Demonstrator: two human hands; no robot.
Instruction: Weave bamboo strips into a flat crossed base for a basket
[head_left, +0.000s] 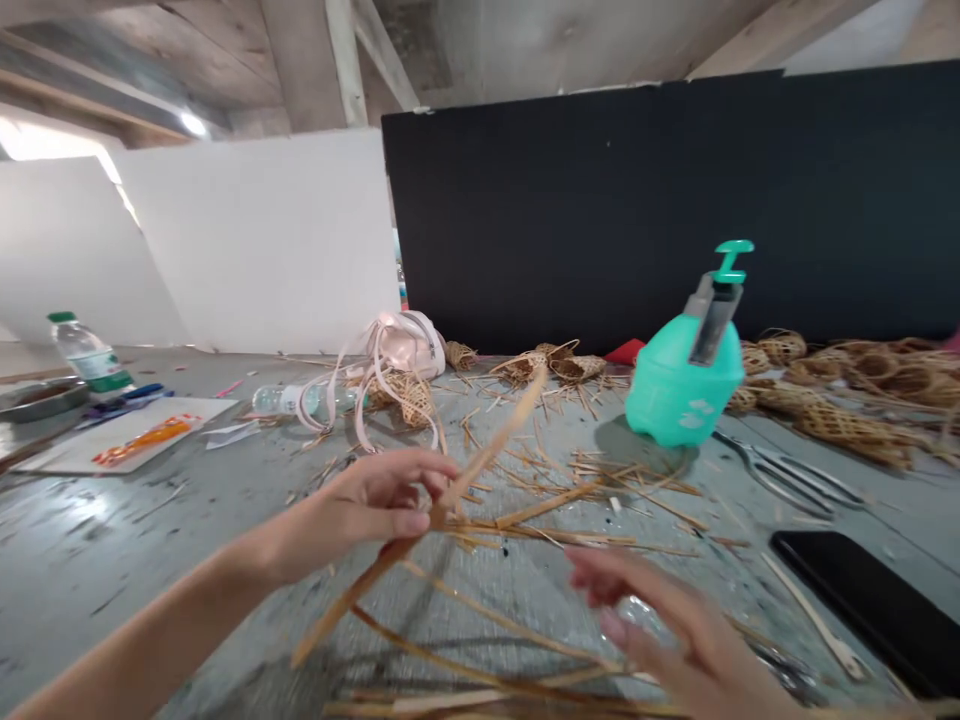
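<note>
My left hand is closed on a flat strip of bamboo, pinched between thumb and fingers. The strip slants from the lower left up to the right, its upper end blurred. Lower right, my right hand is a little blurred, with thumb and index finger apart. I make out nothing held in it. Below and between the hands, thin bent strips arch over the table, and more strips lie along the front edge. Loose strips are heaped just beyond the hands.
A green spray bottle stands right of centre, near large scissors and a black phone. Woven baskets line the right back. A pink bag, a lying bottle and an upright bottle are toward the left.
</note>
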